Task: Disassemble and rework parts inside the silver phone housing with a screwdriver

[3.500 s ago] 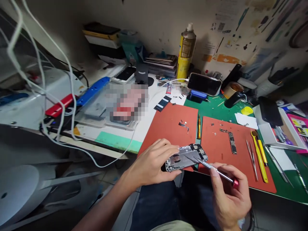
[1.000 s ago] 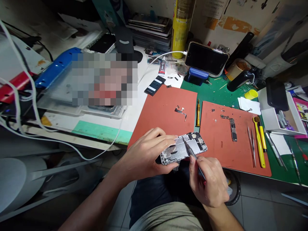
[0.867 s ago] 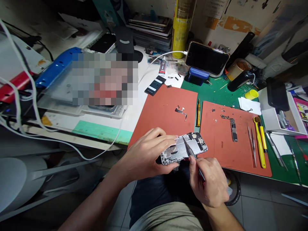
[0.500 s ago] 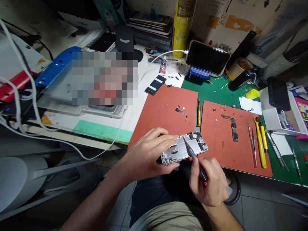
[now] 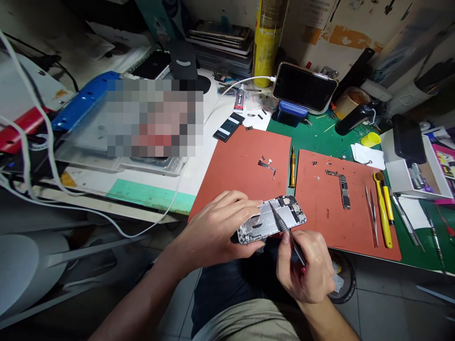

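My left hand (image 5: 227,220) holds an opened phone housing (image 5: 265,220) by its left end, fingers over the top edge and thumb under the lower edge. The housing is tilted in front of the table edge, its silvery inside facing up, with dark parts at the right end. In my right hand (image 5: 307,265) is a slim metal craft knife (image 5: 280,220) with a knurled collar, gripped like a pen. Its narrow tip rests at or just over the housing's inside near the upper edge; contact is hard to tell.
Two red-brown mats lie ahead: a small flex cable (image 5: 266,164) is on the left mat (image 5: 241,166), a logic board (image 5: 344,192), tweezers (image 5: 371,213) and a yellow brush (image 5: 386,213) on the right one (image 5: 313,213). Between them is a gold screwdriver (image 5: 292,168). A phone (image 5: 304,85) stands behind.
The view has shifted very slightly. My right hand and the knife have moved a touch left; both hands keep their holds and the housing stays almost still.
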The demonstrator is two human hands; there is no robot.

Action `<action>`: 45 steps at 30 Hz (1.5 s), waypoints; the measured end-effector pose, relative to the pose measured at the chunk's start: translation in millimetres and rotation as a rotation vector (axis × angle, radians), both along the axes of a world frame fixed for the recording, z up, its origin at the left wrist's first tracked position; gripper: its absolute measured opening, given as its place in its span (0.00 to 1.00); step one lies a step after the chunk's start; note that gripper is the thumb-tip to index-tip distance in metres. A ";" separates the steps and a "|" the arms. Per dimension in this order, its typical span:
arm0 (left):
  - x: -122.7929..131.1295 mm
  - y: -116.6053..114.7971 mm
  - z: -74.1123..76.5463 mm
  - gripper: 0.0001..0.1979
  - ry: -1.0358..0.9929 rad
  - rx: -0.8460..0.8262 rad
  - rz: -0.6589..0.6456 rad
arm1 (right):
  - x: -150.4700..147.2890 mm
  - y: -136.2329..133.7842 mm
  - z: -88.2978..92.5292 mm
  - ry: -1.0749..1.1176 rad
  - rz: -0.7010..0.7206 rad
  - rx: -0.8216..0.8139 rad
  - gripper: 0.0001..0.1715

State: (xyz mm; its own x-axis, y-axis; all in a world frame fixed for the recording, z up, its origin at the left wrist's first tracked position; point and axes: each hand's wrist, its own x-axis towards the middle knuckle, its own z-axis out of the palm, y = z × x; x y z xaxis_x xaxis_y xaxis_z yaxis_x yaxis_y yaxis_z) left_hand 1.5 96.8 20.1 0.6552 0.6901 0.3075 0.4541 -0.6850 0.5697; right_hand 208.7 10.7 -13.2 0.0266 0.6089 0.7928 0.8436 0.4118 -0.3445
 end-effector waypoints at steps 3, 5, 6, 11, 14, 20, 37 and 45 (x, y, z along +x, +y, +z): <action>-0.6 -0.1 0.4 0.26 0.005 -0.004 0.000 | -0.5 0.9 0.6 0.003 0.030 -0.006 0.20; -0.9 0.3 0.2 0.26 -0.002 0.002 -0.008 | -0.7 1.3 1.1 -0.004 0.030 -0.014 0.20; -1.0 0.6 0.0 0.27 -0.005 0.006 -0.012 | -0.8 1.5 1.4 -0.002 0.023 -0.011 0.20; -0.7 1.2 -0.2 0.27 -0.006 -0.004 -0.014 | -0.1 2.2 2.8 -0.004 0.017 -0.017 0.19; -0.6 1.2 0.6 0.26 -0.011 -0.011 -0.011 | 0.5 3.0 3.1 -0.016 0.011 -0.026 0.19; -0.6 1.9 1.1 0.26 -0.015 -0.025 -0.018 | -0.4 5.1 0.2 0.013 -0.003 0.015 0.20; -1.6 5.1 2.7 0.25 0.006 -0.064 -0.046 | 0.7 5.7 -0.7 0.001 -0.017 0.014 0.21; -0.5 5.6 4.7 0.23 -0.001 -0.063 -0.039 | 1.3 5.7 2.2 -0.013 0.005 -0.007 0.20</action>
State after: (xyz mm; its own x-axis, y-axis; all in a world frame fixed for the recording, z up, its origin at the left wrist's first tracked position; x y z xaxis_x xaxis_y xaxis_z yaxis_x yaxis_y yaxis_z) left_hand 1.0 102.4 24.9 0.6818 0.6819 0.2650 0.4270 -0.6651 0.6127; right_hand 210.0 16.4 -11.0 0.0136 0.6143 0.7890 0.8461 0.4134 -0.3365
